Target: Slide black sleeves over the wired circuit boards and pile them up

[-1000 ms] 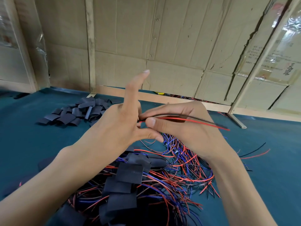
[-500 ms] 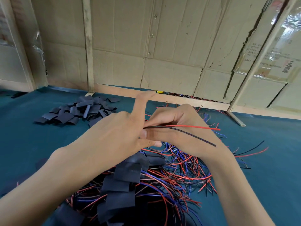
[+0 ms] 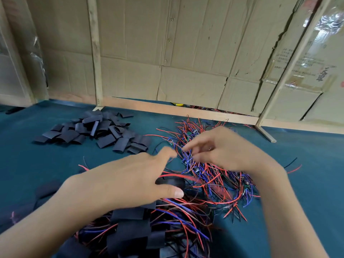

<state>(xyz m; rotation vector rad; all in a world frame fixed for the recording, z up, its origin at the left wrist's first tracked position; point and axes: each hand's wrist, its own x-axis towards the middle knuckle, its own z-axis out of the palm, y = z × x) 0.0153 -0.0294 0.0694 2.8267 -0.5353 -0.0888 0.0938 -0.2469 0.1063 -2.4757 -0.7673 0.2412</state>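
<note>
Across the back of my view, from nine o'clock round to three, stands a cardboard wall, creased and torn, braced by pale wooden battens and patched at the right with glossy tape. Below it spreads the table, covered in matte teal felt.

Nearest me, at six o'clock, I see the pile of sleeved boards: flat black rectangles of dull tubing, overlapping like shingles, with red, blue and black leads trailing out. Beyond it, between twelve and two o'clock of centre, lies the tangle of bare wired circuit boards, thin glossy wires looped around small green boards. At ten o'clock, well apart from both, sits the heap of empty black sleeves, short flattened tubes, some gaping open at the ends.

My left hand reaches in from seven o'clock, palm down, over the near edge of the wire tangle, forefinger stretched forward. A dark rounded piece shows just beyond its thumb, blurred; I cannot tell whether the fingers hold it. My right hand comes from four o'clock and hovers over the bare boards, smeared by motion, forefinger out and the other fingers loosely bent. I cannot tell whether they pinch a wire.
</note>
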